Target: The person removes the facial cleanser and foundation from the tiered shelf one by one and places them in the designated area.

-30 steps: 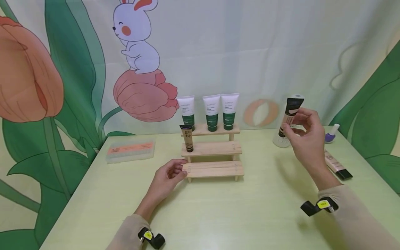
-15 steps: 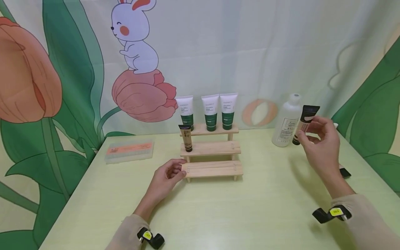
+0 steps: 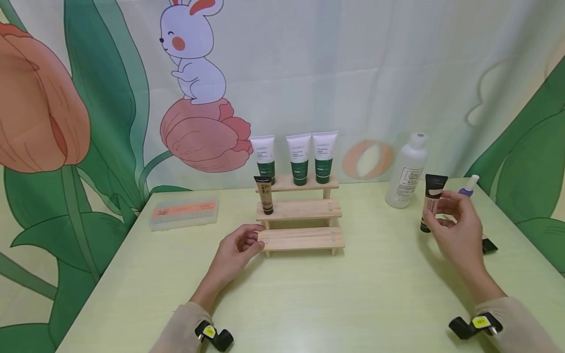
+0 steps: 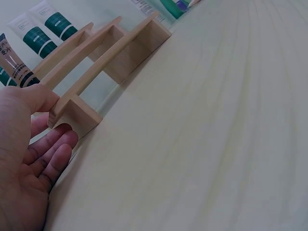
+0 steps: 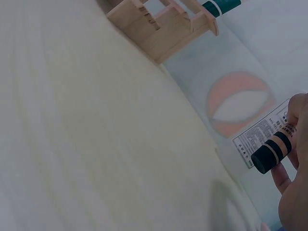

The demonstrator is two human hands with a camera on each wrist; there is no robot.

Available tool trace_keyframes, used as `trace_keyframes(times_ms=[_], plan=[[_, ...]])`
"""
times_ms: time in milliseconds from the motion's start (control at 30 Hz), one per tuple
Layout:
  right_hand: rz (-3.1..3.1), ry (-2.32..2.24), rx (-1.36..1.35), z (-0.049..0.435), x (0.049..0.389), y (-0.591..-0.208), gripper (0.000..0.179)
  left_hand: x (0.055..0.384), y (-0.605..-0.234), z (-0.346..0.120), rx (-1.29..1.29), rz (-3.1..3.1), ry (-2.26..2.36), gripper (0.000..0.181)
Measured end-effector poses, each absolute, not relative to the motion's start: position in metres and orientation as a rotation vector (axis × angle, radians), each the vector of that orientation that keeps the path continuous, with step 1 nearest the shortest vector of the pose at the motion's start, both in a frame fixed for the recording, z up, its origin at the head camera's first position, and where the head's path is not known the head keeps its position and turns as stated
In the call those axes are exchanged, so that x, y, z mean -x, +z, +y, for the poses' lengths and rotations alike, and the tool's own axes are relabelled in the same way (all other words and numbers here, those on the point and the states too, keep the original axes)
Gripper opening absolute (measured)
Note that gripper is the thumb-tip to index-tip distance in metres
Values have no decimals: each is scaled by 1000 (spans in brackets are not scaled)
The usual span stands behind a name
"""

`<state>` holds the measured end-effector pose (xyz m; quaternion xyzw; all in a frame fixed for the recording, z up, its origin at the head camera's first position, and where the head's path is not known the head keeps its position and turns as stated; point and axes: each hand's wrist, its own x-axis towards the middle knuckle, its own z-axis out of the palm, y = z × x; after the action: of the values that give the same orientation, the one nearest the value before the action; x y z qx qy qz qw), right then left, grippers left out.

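Note:
A three-tier wooden stand (image 3: 300, 239) stands mid-table. My left hand (image 3: 236, 252) holds the left end of its lowest step, thumb on top and fingers curled under, as the left wrist view shows. My right hand (image 3: 456, 230) pinches a pinkish cosmetic tube (image 3: 430, 207) with a black cap and black crimped end, held upright at the right, cap downward. In the right wrist view the tube's black cap (image 5: 263, 159) sticks out past the fingers. On the middle step is a small tan tube (image 3: 266, 196); white-and-green tubes (image 3: 299, 159) line the top step.
Behind the held tube stands a clear bottle (image 3: 406, 176) with a white label. A purple bottle with a white top (image 3: 470, 185) and a lying tube's black end (image 3: 489, 245) are partly hidden by my right hand. A flat translucent case (image 3: 184, 214) lies at the left.
My right hand has carried the pinkish tube from in front of the clear bottle rightward, then down toward the table and nearer to me. My left hand stays on the stand.

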<state>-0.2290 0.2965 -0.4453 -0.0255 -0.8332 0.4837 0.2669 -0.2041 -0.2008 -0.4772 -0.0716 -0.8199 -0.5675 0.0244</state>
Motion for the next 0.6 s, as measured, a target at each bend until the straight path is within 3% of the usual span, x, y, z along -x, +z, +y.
trace_keyframes(times_ms=[600], plan=[[-2537,1101,91,305,219,-472,56,206,-479,-202,233,-2535,-1758,32]])
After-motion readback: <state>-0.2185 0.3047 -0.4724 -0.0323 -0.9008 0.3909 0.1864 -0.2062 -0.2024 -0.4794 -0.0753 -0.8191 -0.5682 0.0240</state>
